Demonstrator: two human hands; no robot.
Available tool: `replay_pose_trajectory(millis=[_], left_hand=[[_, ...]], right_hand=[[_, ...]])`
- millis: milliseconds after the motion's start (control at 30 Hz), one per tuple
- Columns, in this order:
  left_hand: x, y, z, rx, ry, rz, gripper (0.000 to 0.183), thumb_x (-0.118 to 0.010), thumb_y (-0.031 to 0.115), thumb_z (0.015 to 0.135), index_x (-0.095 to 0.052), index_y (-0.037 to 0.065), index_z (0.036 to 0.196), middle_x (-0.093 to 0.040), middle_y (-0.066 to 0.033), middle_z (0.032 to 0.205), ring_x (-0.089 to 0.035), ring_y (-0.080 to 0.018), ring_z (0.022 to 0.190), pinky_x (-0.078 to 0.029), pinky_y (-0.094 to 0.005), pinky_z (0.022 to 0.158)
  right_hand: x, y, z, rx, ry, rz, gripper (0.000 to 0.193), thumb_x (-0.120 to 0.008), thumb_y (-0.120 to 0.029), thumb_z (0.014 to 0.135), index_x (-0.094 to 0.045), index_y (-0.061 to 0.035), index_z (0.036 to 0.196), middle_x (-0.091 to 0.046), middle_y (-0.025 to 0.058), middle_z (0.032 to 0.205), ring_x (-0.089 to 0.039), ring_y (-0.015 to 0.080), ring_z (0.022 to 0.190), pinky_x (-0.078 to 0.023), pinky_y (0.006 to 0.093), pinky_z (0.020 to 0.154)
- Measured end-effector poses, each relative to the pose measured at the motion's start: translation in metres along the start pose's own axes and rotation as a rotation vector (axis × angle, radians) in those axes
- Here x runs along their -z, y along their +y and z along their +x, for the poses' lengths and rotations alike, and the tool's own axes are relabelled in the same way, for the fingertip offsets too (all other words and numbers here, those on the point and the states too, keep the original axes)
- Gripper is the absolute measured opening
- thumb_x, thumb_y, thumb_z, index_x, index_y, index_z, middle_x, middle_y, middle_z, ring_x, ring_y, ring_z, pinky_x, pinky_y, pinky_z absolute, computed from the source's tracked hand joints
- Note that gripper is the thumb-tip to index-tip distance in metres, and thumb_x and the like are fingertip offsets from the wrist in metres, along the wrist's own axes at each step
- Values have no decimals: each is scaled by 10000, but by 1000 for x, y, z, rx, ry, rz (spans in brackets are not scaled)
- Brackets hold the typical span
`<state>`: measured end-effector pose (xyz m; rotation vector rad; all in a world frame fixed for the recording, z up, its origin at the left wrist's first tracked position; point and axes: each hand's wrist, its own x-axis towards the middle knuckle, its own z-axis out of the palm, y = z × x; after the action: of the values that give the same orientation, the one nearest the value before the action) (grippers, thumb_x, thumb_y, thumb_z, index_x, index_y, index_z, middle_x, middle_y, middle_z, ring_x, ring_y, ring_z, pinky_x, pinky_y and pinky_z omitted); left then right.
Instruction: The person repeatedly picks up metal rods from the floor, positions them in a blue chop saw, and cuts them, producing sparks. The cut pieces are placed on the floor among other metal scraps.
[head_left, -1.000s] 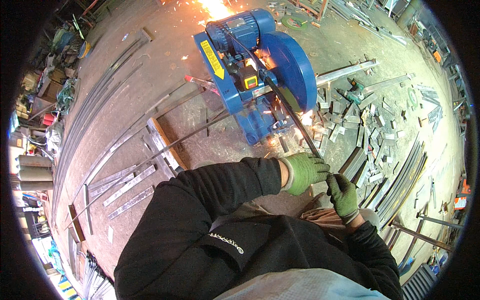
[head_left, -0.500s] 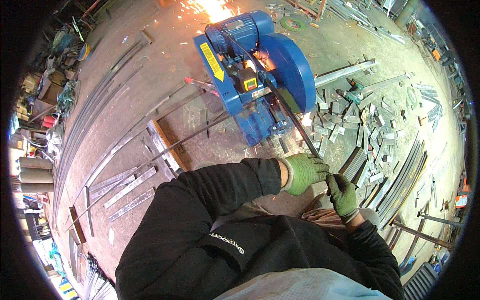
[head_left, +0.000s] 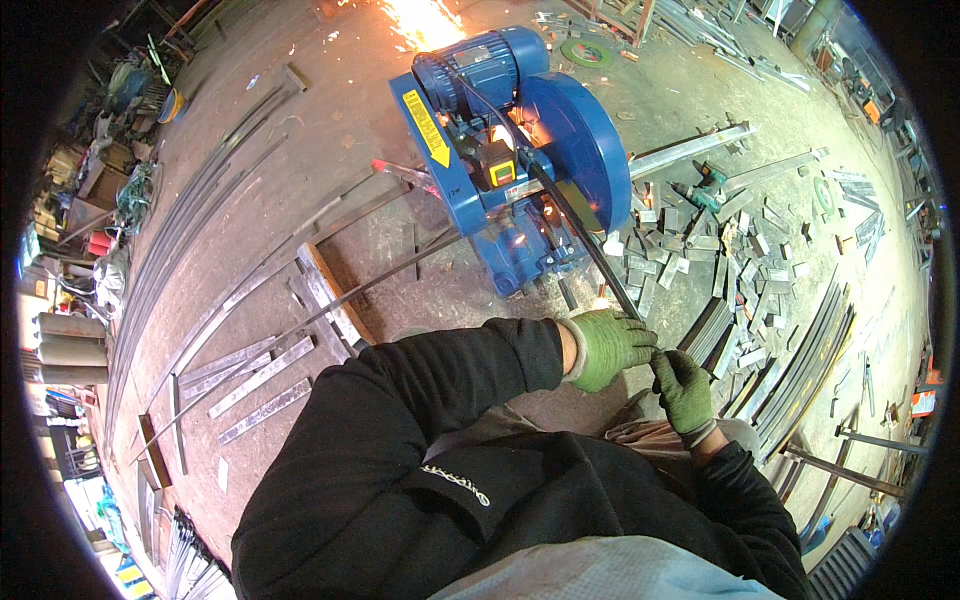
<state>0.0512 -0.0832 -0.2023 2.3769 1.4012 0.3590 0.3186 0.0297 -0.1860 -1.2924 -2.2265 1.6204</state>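
A blue abrasive cut-off saw (head_left: 585, 140) stands on the floor ahead of me, its round blade guard on the right and its ribbed motor (head_left: 480, 68) at the back. Bright sparks (head_left: 425, 22) spray away behind it. From the saw a long dark lever handle (head_left: 592, 250) slopes toward me. My left hand (head_left: 610, 350), in a green glove, is closed over the lever near its end. Just beyond, my right hand (head_left: 686, 398), gloved alike, has its fingers curled at the lever's tip. A long thin metal bar (head_left: 365, 285) runs from the left into the saw's base.
Short cut metal pieces (head_left: 735, 260) lie heaped right of the saw, beside a green power drill (head_left: 705, 188). Long bars (head_left: 805, 365) are bundled at the right. More strips (head_left: 265, 408) and a wooden block (head_left: 335, 295) lie to the left.
The saw's motor and guard sit slightly lower in the picture. The spark spray has changed shape. Both hands stay in nearly the same place on the lever.
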Motion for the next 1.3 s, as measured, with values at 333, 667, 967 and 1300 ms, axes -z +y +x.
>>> replay_pose_trajectory(millis=[333, 667, 967, 1300], left_hand=[[11, 3, -1, 30, -43, -11, 939, -946, 327, 881, -650, 53, 1728, -578, -208, 1859, -550, -413, 1725, -456, -564, 1418], [13, 3, -3, 8, 3, -44, 780, -843, 198, 960, -645, 31, 1696, -576, -235, 1848, -605, -449, 1650, -506, -561, 1364], [17, 4, 0, 19, -55, -8, 781, -837, 219, 976, -639, 45, 1711, -551, -225, 1870, -591, -432, 1670, -484, -553, 1387], [18, 6, -1, 52, -147, 17, 913, -896, 285, 972, -577, 67, 1799, -501, -187, 1923, -535, -407, 1728, -428, -544, 1430]], right_hand=[[1, -16, -4, 88, 1, -75, 407, -764, -316, 1250, -860, 78, 1291, -864, 129, 1035, -743, 171, 923, -618, 378, 855], [5, -8, -1, 67, -22, -30, 446, -832, -384, 1217, -849, 49, 1324, -894, 150, 1168, -779, 171, 1065, -636, 388, 968], [4, 1, 1, -6, -13, -13, 440, -867, -385, 1192, -859, 30, 1337, -895, 141, 1171, -780, 158, 1064, -645, 389, 958], [4, 0, 1, 51, -21, -48, 479, -845, -428, 1201, -853, 34, 1327, -894, 175, 1174, -803, 191, 1077, -645, 405, 983]])
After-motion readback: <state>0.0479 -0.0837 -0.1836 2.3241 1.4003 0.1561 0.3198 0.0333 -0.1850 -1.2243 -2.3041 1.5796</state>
